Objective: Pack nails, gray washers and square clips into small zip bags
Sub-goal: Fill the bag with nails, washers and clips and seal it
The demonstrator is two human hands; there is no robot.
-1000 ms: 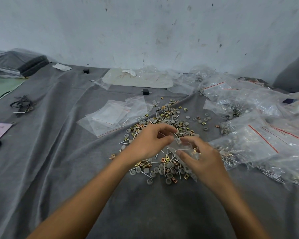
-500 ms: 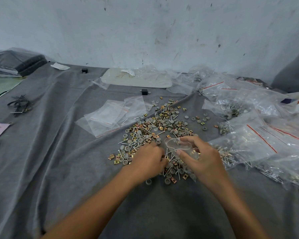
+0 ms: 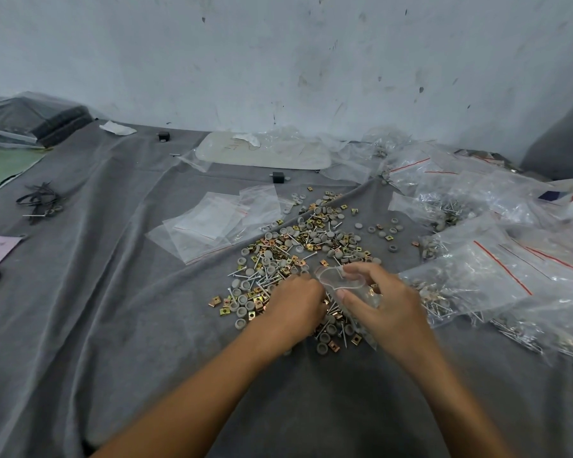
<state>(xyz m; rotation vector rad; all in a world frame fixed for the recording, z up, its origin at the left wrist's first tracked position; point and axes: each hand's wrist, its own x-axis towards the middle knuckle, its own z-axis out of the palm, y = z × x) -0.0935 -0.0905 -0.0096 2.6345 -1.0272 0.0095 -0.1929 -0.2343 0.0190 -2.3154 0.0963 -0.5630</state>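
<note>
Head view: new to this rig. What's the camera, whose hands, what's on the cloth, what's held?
No machine here: a person wears one camera on the head, looking down at their own bare hands. On the gray cloth lies a loose pile of nails, gray washers and square clips, empty zip bags to its left, filled bags to its right. The right hand holds a small zip bag open; the left hand reaches into the pile, its fingers hidden.
</note>
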